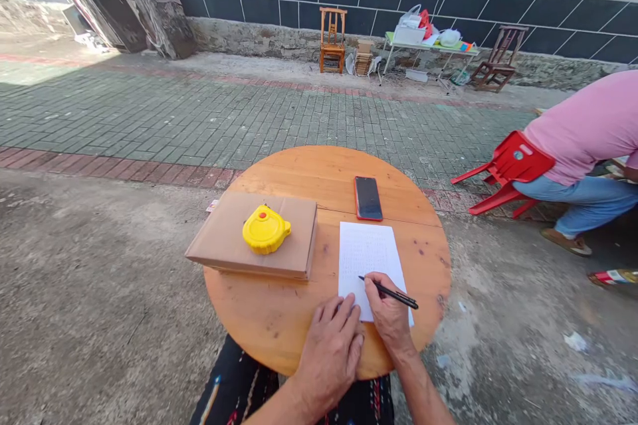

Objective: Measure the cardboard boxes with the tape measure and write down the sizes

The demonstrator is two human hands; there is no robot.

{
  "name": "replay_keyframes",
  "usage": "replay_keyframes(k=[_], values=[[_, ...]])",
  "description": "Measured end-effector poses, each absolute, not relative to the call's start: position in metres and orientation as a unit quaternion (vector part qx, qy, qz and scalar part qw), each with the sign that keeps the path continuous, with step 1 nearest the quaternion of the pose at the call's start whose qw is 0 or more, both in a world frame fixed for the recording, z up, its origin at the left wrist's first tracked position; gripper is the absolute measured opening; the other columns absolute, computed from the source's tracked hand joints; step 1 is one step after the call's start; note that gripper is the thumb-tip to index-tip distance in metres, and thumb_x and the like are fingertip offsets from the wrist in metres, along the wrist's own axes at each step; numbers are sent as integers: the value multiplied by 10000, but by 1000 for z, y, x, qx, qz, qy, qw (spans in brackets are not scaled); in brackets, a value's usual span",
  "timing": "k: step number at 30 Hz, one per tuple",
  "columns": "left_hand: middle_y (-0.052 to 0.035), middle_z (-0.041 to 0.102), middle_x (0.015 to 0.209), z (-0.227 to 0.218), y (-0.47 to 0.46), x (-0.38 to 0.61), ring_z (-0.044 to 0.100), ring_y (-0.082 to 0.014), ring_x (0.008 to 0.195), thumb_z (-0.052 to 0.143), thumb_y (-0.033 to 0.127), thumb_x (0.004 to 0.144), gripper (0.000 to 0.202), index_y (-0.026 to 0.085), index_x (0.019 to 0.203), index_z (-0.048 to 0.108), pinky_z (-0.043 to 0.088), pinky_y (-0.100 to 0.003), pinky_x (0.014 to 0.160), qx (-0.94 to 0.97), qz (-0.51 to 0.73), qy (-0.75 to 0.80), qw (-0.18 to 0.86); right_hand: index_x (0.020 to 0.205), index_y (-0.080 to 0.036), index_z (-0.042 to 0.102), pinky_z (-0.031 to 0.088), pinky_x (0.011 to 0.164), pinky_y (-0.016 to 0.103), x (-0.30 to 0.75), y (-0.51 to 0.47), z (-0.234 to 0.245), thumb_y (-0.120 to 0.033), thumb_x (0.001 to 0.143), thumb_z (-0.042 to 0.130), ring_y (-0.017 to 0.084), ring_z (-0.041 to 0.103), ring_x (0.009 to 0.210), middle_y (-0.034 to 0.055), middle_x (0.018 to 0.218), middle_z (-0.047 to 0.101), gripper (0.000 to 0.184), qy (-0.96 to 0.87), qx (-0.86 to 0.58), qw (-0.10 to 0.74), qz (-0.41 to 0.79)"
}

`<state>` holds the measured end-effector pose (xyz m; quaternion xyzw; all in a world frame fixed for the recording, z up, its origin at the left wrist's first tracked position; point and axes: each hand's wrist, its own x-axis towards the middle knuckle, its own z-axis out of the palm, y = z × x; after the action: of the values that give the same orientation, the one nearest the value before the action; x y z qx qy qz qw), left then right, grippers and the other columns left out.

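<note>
A black pen (396, 293) is pinched in my right hand (389, 312), its tip at the lower part of the written lines on a white sheet of paper (371, 249). My left hand (333, 339) lies flat on the round wooden table (279, 319), with its fingertips at the sheet's lower left edge. Small handwriting covers the upper part of the sheet. Above the paper rests a phone (367, 198) with a red rim and a dark screen. To the left, a yellow tape measure (264, 230) sits on top of a closed cardboard box (219, 239).
On the right, a person in a pink shirt (588, 119) leans forward on a red plastic chair (518, 163). Along the tiled wall stand a wooden chair (332, 43), a folding table (386, 43) with bags on it, a dark chair (501, 60) and an old worn table (164, 6).
</note>
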<state>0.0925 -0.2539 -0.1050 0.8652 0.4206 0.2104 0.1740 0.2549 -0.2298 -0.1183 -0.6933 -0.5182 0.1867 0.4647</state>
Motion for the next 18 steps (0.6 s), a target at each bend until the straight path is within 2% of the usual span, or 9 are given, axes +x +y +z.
replay_keyframes(k=[13, 18], values=[[-32, 588, 1412, -108, -255, 93, 524, -250, 1216, 550, 249, 931, 362, 203, 1284, 615, 471, -430, 1029, 862, 218, 424, 173, 793, -193, 664, 509, 649, 252, 253, -227, -114, -359, 906, 506, 161, 635, 640, 19, 714, 702, 255, -541, -697, 440, 167], [-36, 592, 1405, -107, -254, 92, 526, -250, 1209, 542, 241, 934, 354, 206, 1279, 614, 473, -429, 1020, 860, 220, 425, 177, 788, -194, 661, 502, 606, 247, 254, -229, -114, -369, 898, 523, 154, 615, 600, 10, 683, 686, 249, -526, -696, 454, 182]])
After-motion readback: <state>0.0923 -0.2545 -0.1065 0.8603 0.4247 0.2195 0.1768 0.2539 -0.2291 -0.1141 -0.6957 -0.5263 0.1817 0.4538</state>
